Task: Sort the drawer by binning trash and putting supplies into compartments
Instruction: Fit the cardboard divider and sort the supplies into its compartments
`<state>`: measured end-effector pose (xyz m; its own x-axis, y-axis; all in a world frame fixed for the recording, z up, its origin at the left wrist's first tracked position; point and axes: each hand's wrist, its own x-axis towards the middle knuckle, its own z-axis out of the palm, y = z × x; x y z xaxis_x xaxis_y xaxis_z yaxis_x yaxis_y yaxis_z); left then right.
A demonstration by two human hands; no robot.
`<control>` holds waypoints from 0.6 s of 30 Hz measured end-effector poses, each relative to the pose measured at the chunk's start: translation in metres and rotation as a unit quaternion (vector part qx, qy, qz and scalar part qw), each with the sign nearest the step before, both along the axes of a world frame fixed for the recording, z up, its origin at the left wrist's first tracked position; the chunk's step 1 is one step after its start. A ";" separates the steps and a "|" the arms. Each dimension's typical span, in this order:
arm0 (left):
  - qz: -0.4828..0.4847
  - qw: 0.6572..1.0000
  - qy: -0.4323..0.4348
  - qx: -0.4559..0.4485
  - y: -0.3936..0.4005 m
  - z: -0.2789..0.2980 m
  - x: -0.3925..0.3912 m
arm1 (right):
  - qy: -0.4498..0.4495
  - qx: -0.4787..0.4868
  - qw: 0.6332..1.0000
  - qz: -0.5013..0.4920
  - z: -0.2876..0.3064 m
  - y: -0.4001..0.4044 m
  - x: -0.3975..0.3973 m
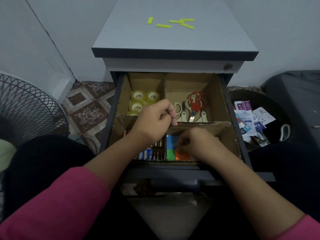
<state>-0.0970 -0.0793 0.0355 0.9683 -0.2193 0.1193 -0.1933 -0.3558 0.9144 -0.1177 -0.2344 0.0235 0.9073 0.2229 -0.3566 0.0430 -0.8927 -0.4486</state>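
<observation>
Open drawer (226, 108) of a small cabinet, fitted with cardboard dividers making four compartments.

Left hand (154, 122) hangs over the divider cross, its fingers (170, 111) curled in toward the palm. Whether they pinch something small cannot be told; nothing shows between them.

Right hand (197, 144) is down in the near-right compartment, fingers folded under and hidden by the knuckles. They sit at the coloured sticky-note pads (172, 144) (blue, green, orange), probably squaring the stack or gripping one pad; the contact itself is out of sight.

Beyond the left fingers, far-left compartment: clear tape rolls (143, 99), grouped close. To the right of those fingers, far-right compartment: scissors (194, 105), one red-handled pair lying across beige-handled ones. Under the left wrist, near-left compartment: batteries (149, 154), laid side by side.

Well right of the right fingers, on the floor beside the cabinet, a dark bin (277, 104) holds torn wrappers (249, 116) and a white mask, set within reach of the drawer for binning.

On the worktop above, well beyond both hands: yellow strips (171, 23).

Judgement: like sits with like; sorting looks nearly done, pads being the last adjustment.
</observation>
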 end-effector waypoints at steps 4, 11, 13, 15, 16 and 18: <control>-0.002 1.000 -0.005 0.007 -0.001 0.000 0.000 | 0.007 -0.016 1.000 0.002 0.001 0.001 0.000; -0.008 1.000 -0.003 0.011 0.000 0.000 -0.001 | 0.021 -0.010 1.000 0.000 0.000 0.000 0.000; -0.012 1.000 -0.001 0.012 -0.001 0.000 -0.001 | 0.018 -0.013 1.000 0.002 0.000 0.000 0.000; -0.013 1.000 0.001 0.014 -0.001 0.001 -0.001 | 0.018 -0.014 1.000 0.004 0.000 -0.001 -0.001; -0.012 1.000 0.001 0.015 -0.001 0.000 -0.001 | 0.018 -0.014 1.000 0.004 0.001 -0.001 -0.001; -0.010 1.000 -0.003 0.017 -0.001 0.000 0.000 | 0.018 -0.014 1.000 0.000 0.001 -0.001 -0.001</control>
